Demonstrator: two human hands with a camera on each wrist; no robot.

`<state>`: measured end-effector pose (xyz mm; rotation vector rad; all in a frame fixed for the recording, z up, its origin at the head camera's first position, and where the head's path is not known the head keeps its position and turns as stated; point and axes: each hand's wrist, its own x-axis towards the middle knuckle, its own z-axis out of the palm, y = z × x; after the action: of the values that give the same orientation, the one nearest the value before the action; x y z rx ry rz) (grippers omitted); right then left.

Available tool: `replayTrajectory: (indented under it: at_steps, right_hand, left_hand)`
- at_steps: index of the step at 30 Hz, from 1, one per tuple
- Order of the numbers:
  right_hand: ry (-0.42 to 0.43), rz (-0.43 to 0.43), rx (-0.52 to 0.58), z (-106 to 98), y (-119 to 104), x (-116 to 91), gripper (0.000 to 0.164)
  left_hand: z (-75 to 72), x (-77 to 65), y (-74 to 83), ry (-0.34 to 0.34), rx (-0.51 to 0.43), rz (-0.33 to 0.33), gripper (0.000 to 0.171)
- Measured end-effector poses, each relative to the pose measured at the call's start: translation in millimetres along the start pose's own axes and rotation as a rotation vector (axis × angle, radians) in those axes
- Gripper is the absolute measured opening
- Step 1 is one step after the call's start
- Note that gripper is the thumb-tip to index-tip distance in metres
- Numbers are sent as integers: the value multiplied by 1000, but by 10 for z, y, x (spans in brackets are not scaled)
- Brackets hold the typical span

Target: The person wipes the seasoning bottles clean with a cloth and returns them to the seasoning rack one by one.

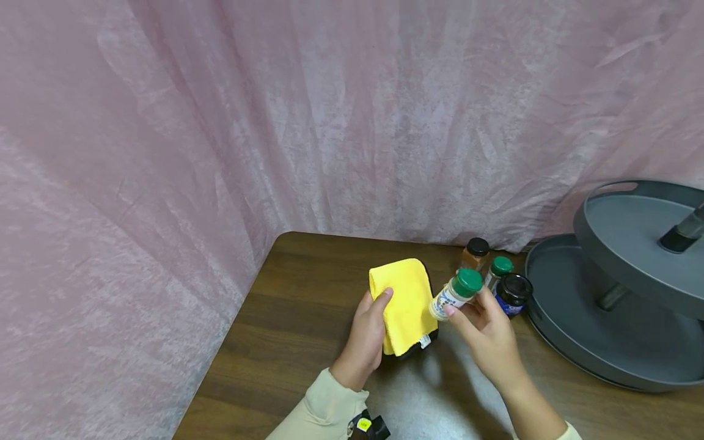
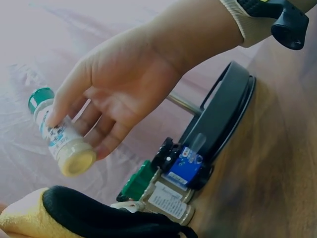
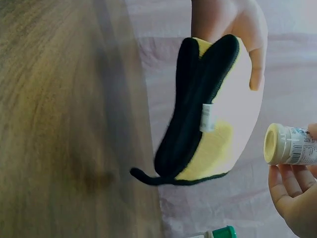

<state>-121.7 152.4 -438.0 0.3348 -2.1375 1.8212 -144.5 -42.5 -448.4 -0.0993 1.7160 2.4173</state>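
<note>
Above the tabletop (image 1: 297, 305), a folded yellow cloth (image 1: 408, 302) and a green-capped shaker (image 1: 448, 304) are held up side by side, the shaker tilted with its cap toward the upper right in the head view. The right wrist view shows a gap between the two. For good handling, the cloth's soft yellow face seems best brought flat against the shaker, with light, even pressure; a firm thumb would matter, since a smooth round body could turn or slip. The dark-edged folds (a small white tag hangs there) are probably better kept out of the way. It also makes sense to stay clear of the bottle with a black cap (image 1: 477, 247), the other green-capped bottle (image 1: 502, 266) and the dark-lidded jar (image 1: 514, 290), all close beyond the right hand (image 1: 486, 339).

That hand pinches the shaker, thumb on the label and fingers behind, its forearm reaching in from the lower right. The left hand (image 1: 364, 333) grips the cloth by its left side, thumb over the yellow face, its forearm angled up from below.
</note>
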Motion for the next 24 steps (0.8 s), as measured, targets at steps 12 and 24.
replayTrajectory:
  at_steps: [12, 24]
  right_hand:
    - [3, -81, -8, -236, -50, 108, 52]
    - [77, -58, -98, -516, -232, 206, 53]
  left_hand:
    - [-63, 59, 47, 26, 1, 24, 38]
    - [-180, 130, 115, 76, 9, 34, 39]
